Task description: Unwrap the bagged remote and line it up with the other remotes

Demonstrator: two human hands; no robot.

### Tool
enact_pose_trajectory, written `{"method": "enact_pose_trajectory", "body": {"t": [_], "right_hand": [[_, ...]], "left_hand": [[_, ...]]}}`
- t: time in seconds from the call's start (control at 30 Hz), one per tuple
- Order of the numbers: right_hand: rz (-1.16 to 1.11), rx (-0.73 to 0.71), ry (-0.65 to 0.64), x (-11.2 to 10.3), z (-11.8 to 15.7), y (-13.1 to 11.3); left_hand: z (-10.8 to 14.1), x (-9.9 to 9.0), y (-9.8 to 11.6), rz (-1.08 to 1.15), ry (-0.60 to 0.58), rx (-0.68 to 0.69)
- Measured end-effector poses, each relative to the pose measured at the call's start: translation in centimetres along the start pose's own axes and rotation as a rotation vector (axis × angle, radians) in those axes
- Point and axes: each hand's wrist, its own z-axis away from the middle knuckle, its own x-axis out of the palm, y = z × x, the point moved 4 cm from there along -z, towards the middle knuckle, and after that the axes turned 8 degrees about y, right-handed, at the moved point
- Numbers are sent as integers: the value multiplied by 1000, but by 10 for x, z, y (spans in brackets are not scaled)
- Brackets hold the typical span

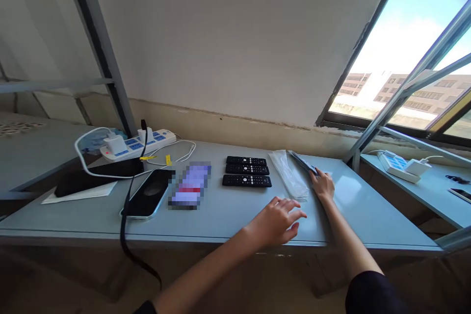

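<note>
Over the front part of the grey table, my left hand (277, 220) hovers with its fingers apart and nothing in it. My right hand (323, 184) is closed round the near end of a dark, flat object in what looks like clear wrapping (301, 161), at the right of the table. Just left of that object lie clear plastic bags (289, 174). Three black remotes lie side by side in the middle: a back one (246, 160), a middle one (247, 170) and a front one (247, 181).
Left on the table (213, 228) are a black-screened phone (149, 194), a pixelated phone (191, 186), a dark pouch (95, 176) and a power strip (138, 144) with cables. Metal frame posts rise at both sides. A second table (423, 196) stands at the right.
</note>
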Motion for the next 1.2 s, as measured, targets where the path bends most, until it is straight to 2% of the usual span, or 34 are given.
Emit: {"method": "enact_pose_trajectory", "body": {"t": [0.17,0.3,0.33,0.4,0.47,0.57,0.67,0.73,0.9,0.97,1.1,1.2], "right_hand": [[-194,2,214,-32,14,-15],[-354,-17,381,-65,52,-38],[-480,-56,398,-73,65,-48],[-633,-156,324,-84,90,-73],[-667,-299,130,-91,115,-103],[-782,-501,-167,-98,148,-143],[-852,-568,-369,-98,165,-168],[-901,-491,-411,-93,165,-176],[-930,-9,-485,-61,151,-174],[-912,98,-560,-50,151,-173],[-900,43,-721,-43,158,-183],[-886,-28,-737,-48,159,-192]], "left_hand": [[57,-44,10,12,188,24],[83,-79,2,-20,347,-53],[85,-86,0,-51,396,-72],[86,-97,-5,-159,477,-122],[85,-103,-10,-301,509,-179],[89,-109,-20,-442,475,-269],[102,-116,-34,-403,386,-357],[111,-121,-45,-380,328,-421],[124,-135,-69,-471,270,-532],[124,-138,-77,-487,260,-547],[127,-140,-88,-471,272,-551],[134,-142,-89,-470,315,-540]]}}
